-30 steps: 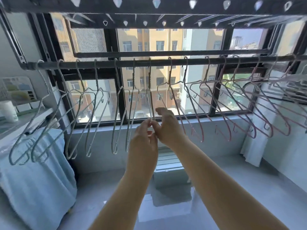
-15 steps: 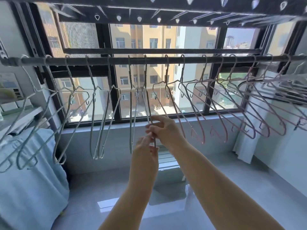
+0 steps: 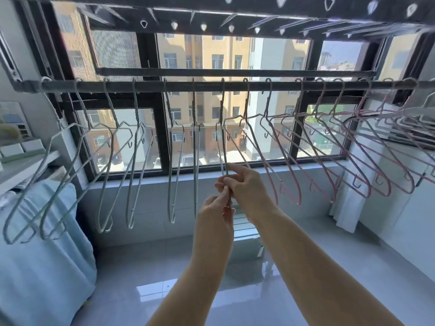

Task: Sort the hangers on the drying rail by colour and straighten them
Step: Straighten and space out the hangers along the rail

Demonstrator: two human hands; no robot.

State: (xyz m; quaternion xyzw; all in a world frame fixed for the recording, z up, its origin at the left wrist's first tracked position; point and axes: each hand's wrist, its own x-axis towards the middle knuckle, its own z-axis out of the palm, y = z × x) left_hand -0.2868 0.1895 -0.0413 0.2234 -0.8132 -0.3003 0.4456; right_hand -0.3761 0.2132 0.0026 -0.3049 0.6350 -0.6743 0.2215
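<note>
A dark drying rail (image 3: 211,86) runs across the window. Several pale blue hangers (image 3: 131,161) hang on its left half, several pink hangers (image 3: 329,147) on its right half, with some white ones at the far right. At the boundary, one pale blue hanger (image 3: 222,137) hangs edge-on. My right hand (image 3: 247,187) pinches its lower wire, and my left hand (image 3: 217,207) pinches the same wire just below. The hanger's bottom end is hidden behind my hands.
A light blue cloth (image 3: 40,243) drapes over something at the lower left, under a shelf (image 3: 21,161) with small items. The window sill (image 3: 282,170) lies behind the hangers. An upper rack with pegs (image 3: 235,10) is overhead. White curtain (image 3: 346,208) at right.
Both hands dropped lower along the blue hanger and closed on its wire, left under right. The view tilted and shifted; the left hangers swung slightly.
</note>
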